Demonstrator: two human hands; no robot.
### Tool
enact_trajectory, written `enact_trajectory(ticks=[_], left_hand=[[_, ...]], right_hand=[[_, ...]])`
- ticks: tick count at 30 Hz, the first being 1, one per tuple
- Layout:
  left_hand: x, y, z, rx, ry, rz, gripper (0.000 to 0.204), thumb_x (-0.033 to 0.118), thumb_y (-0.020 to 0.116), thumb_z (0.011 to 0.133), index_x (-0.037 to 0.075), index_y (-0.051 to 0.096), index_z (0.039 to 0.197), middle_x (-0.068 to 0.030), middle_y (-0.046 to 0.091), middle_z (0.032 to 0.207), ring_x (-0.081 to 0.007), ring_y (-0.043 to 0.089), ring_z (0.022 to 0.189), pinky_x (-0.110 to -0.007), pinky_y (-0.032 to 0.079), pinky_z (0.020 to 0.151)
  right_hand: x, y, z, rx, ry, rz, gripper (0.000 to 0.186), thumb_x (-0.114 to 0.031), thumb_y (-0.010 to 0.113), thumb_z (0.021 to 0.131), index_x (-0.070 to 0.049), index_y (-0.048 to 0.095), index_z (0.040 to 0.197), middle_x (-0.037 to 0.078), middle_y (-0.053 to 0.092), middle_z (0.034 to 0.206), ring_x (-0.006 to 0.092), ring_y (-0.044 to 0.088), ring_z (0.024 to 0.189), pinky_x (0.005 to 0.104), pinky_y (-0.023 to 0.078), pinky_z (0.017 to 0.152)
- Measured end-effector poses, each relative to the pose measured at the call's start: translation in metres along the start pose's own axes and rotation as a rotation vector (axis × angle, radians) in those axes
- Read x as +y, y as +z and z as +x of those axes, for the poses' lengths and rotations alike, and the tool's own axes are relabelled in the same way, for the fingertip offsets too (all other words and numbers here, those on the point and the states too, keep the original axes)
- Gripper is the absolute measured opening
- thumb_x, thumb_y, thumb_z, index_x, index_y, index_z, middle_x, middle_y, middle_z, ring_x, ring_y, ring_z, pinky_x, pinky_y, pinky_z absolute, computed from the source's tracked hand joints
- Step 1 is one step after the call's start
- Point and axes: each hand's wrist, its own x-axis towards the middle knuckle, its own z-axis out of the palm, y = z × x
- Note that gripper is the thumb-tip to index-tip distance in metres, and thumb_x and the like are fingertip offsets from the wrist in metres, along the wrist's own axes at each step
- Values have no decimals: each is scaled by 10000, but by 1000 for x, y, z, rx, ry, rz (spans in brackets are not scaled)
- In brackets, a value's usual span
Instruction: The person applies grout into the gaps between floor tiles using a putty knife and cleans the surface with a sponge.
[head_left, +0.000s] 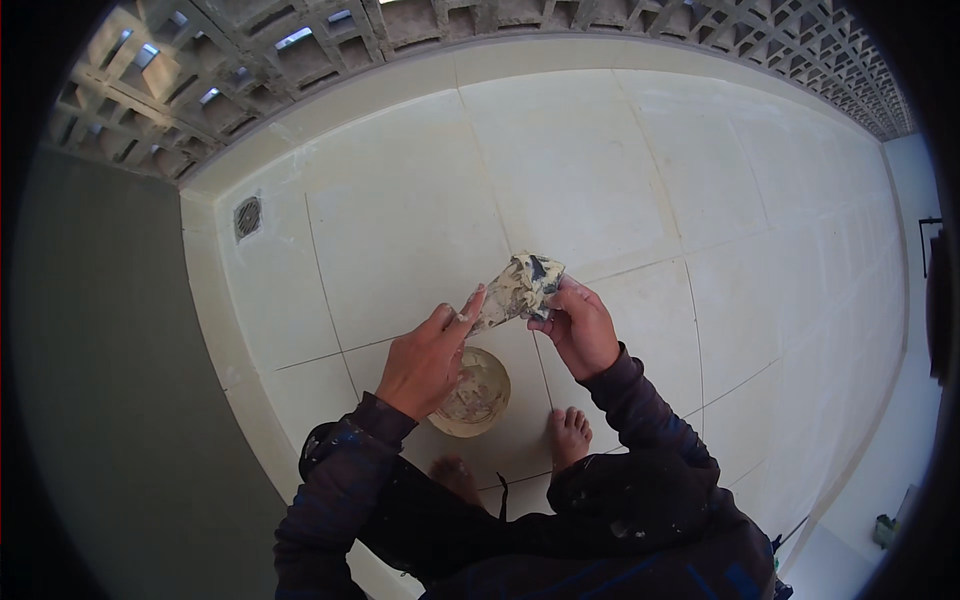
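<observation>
Above the pale tiled floor, both my hands meet at a flat blade-like piece point(498, 302) smeared with cream paste. My left hand point(425, 362) is closed at its near end, with a finger stretched along it. Against the far end is a dark piece point(547, 272) with a thick lump of paste, pinched between the thumb and fingers of my right hand point(582, 330). Paste hides the exact kind of both pieces and where one meets the other. Below my left hand stands a round bowl point(466, 432) holding cream paste point(472, 398), partly covered by that hand.
My bare right foot point(570, 437) is beside the bowl; the other foot point(457, 478) is in shadow. A square drain grate point(248, 217) lies at the far left corner. A pierced block wall point(420, 22) runs along the back, and a grey wall point(110, 370) bounds the left.
</observation>
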Motion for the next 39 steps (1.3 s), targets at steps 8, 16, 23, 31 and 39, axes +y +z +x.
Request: enact_trajectory(ticks=[8,16,23,31,39], left_hand=[[-5,-6,-3,-10,-83,246,700,19,574,861,223,405,1510,-104,503,922,-292,589,726,-408,502,629],[-21,-45,-35,219,-336,263,576,19,493,943,103,382,1501,-141,563,988,-329,582,744,-417,494,678],[22,-102,-109,465,-535,-343,416,185,507,1037,-6,490,1406,62,452,733,3,391,627,-203,302,530],[-106,-7,-170,488,-692,-383,357,228,664,948,-31,668,1193,20,621,733,-77,550,650,-259,473,618],[-126,188,-181,496,-561,-258,333,250,758,803,-37,674,951,-200,679,856,-403,665,820,-433,523,748]], right_hand=[[1,2,-8,-8,-58,162,409,-40,421,904,43,513,1294,123,641,1181,204,637,1031,357,532,892],[-6,-37,-3,-15,-124,-3,404,5,407,912,37,537,1293,93,660,1131,191,649,985,366,534,882],[64,-103,30,122,-120,-347,341,-56,584,901,35,606,1228,115,699,1085,209,680,964,334,534,870],[147,-109,69,332,-627,-1534,294,-119,670,827,14,641,1088,201,654,951,386,624,904,481,504,821],[152,-87,67,312,-587,-1959,258,-69,592,823,-13,648,1068,168,629,982,366,578,966,446,512,842]])
